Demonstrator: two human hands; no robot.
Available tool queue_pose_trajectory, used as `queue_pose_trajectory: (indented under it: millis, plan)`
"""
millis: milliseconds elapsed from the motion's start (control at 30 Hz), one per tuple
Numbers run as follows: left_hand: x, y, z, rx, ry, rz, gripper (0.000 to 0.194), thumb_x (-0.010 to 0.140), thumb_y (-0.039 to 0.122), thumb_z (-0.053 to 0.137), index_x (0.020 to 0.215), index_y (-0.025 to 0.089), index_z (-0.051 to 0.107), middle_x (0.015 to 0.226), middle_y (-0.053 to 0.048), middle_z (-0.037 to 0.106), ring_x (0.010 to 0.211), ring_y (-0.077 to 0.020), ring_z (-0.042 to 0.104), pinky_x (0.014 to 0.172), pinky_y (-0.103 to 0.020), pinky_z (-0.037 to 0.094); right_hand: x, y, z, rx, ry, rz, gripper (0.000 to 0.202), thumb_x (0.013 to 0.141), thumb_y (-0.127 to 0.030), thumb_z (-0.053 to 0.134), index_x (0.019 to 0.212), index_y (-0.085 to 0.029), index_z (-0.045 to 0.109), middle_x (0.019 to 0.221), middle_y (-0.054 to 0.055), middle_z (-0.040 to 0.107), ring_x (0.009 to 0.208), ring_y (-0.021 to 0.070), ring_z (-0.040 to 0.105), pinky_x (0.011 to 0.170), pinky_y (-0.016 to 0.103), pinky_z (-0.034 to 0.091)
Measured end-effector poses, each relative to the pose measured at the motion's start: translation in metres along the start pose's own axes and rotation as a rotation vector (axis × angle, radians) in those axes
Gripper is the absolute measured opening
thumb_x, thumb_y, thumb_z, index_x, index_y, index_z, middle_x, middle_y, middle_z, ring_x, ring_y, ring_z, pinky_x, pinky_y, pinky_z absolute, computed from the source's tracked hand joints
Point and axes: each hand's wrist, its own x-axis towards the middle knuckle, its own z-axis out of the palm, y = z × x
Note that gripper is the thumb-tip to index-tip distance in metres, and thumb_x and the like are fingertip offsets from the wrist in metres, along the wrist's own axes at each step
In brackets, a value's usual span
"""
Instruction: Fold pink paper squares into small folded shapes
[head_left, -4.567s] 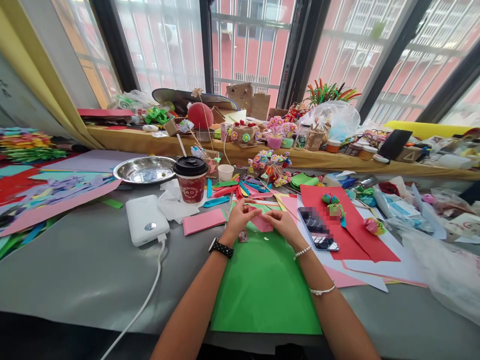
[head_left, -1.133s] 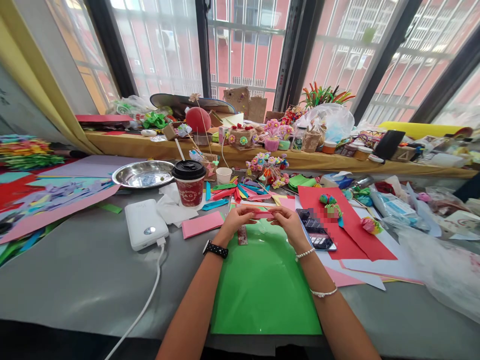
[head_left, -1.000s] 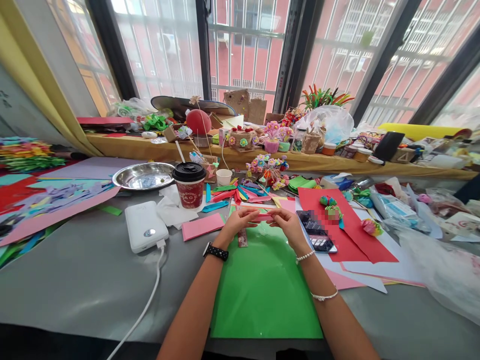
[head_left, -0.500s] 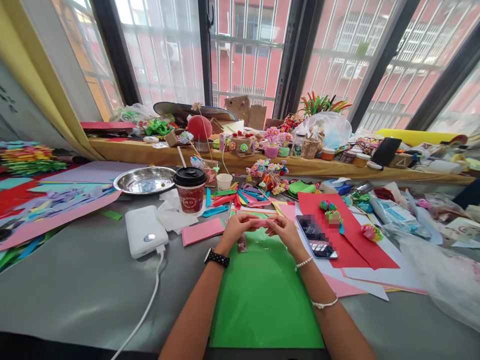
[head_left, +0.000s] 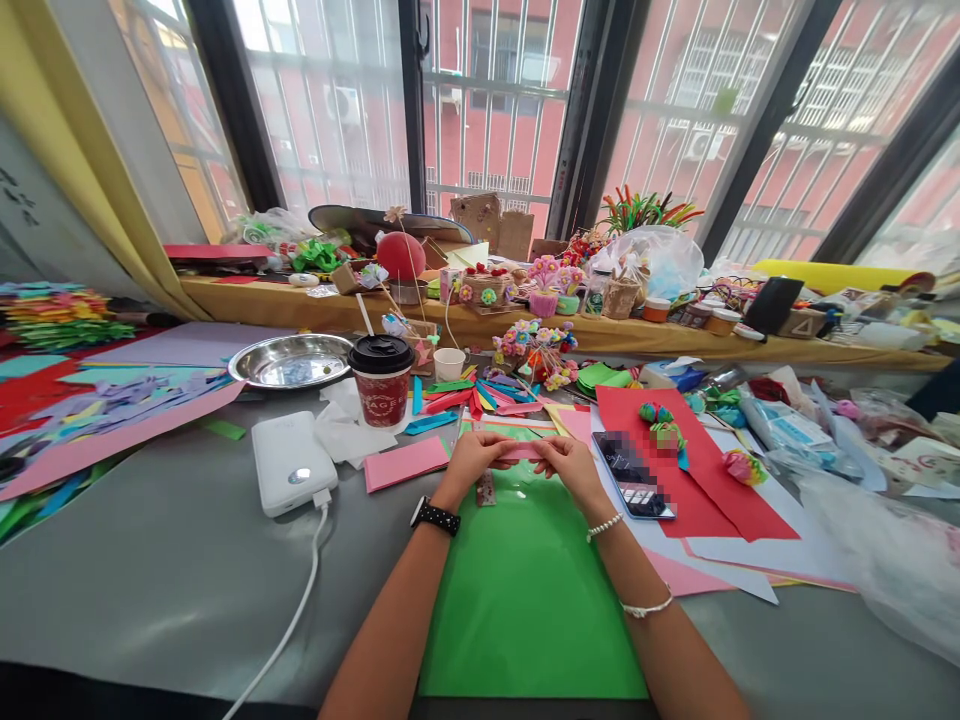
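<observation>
Left hand: my left hand (head_left: pixel 478 462) is nearly closed, thumb and fingers pinching one end of the pink paper (head_left: pixel 520 453).
Right hand: my right hand (head_left: pixel 566 464) is likewise nearly closed, its fingertips gripping the other end.
Pink paper: held between my two hands, over the far part of the green sheet (head_left: pixel 532 600); I cannot make out its folds.
Green sheet: lying on the tabletop (head_left: pixel 172 590), between my forearms.
Patterned strip: the patterned strip (head_left: pixel 486 488) lies on the green sheet's far left part, by my left hand.
Left of the green sheet: the pink stack (head_left: pixel 406 464) near its far end, then the lidded cup (head_left: pixel 381 392) and the white power bank (head_left: pixel 292 462) with its cable.
Right of the green sheet: the phone (head_left: pixel 634 476), beside its far half, and the red paper (head_left: pixel 720 495) further right.
Beyond the green sheet: loose coloured strips (head_left: pixel 442 401) and the small white cup (head_left: pixel 448 364).
</observation>
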Motion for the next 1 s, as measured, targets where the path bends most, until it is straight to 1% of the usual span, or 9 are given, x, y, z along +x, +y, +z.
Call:
queue_pose_trajectory:
  millis: [133,300,400,533,600,800,900,1000]
  plan:
    - [-0.0007,0.0004,-0.0006,0.027,-0.006,0.026,0.028,0.051,0.035,0.068,0.067,0.012,0.065,0.064,-0.003,0.064,0.057,-0.0134,0.06,0.061,-0.026,0.049,-0.0006,-0.0012,-0.0002,-0.005,-0.002,0.001,0.029,0.062,-0.042,0.056,0.064,-0.014,0.061,0.042,0.0,0.057,0.035,0.0101,0.049,0.037,0.02,0.036]
    - [-0.0039,0.0024,0.0005,0.036,-0.107,0.007,0.029,0.052,0.034,0.067,0.069,0.011,0.064,0.065,-0.004,0.064,0.059,-0.0134,0.06,0.06,-0.025,0.048,-0.0027,-0.0055,-0.0012,-0.004,-0.063,-0.025,0.026,0.063,-0.04,0.056,0.063,-0.015,0.062,0.044,0.0,0.058,0.037,0.0103,0.05,0.038,0.02,0.036]
    - [-0.0039,0.0025,0.002,0.085,-0.069,0.029,0.028,0.051,0.034,0.068,0.067,0.011,0.064,0.059,-0.002,0.063,0.055,-0.013,0.06,0.058,-0.025,0.048,-0.0032,-0.0069,-0.0005,-0.004,-0.056,-0.033,0.025,0.063,-0.04,0.056,0.063,-0.015,0.063,0.045,0.0,0.059,0.038,0.0109,0.051,0.039,0.02,0.037]
    - [-0.0033,0.0033,0.0032,0.074,-0.001,0.071,0.027,0.051,0.034,0.068,0.064,0.011,0.064,0.056,-0.002,0.062,0.055,-0.0146,0.06,0.057,-0.026,0.049,-0.0027,-0.0051,0.0012,0.051,-0.001,-0.052,0.023,0.063,-0.037,0.058,0.066,-0.015,0.063,0.046,0.0,0.059,0.042,0.0126,0.054,0.039,0.021,0.038]
    - [-0.0034,0.0043,0.0031,0.048,0.002,0.083,0.026,0.051,0.034,0.067,0.063,0.012,0.064,0.055,-0.001,0.062,0.054,-0.0144,0.06,0.056,-0.025,0.049,-0.0022,-0.0035,0.0017,0.08,0.026,-0.065,0.022,0.063,-0.037,0.058,0.067,-0.016,0.063,0.046,0.0,0.059,0.042,0.0133,0.055,0.039,0.022,0.039]
    - [-0.0042,0.0065,0.0,-0.007,-0.063,0.046,0.03,0.048,0.035,0.069,0.064,0.011,0.064,0.05,0.0,0.061,0.052,-0.014,0.06,0.058,-0.026,0.049,-0.0011,-0.0013,0.0009,0.095,0.035,-0.04,0.023,0.061,-0.036,0.061,0.068,-0.014,0.063,0.046,0.0,0.06,0.042,0.013,0.056,0.04,0.022,0.042]
    - [-0.0044,0.0072,-0.0021,0.026,-0.019,0.042,0.03,0.047,0.034,0.07,0.062,0.01,0.063,0.053,-0.001,0.062,0.053,-0.0141,0.06,0.058,-0.026,0.049,-0.0004,-0.0013,0.0,0.084,0.031,-0.018,0.025,0.061,-0.037,0.06,0.069,-0.013,0.063,0.045,0.0,0.06,0.04,0.0117,0.055,0.04,0.021,0.043]
    - [-0.0049,0.0084,-0.0033,0.05,0.03,0.082,0.027,0.049,0.032,0.069,0.063,0.01,0.063,0.056,-0.002,0.062,0.054,-0.0127,0.059,0.057,-0.024,0.049,0.0002,-0.001,-0.0012,0.085,0.043,-0.007,0.026,0.061,-0.037,0.061,0.069,-0.012,0.063,0.044,0.0,0.059,0.04,0.011,0.055,0.04,0.02,0.043]
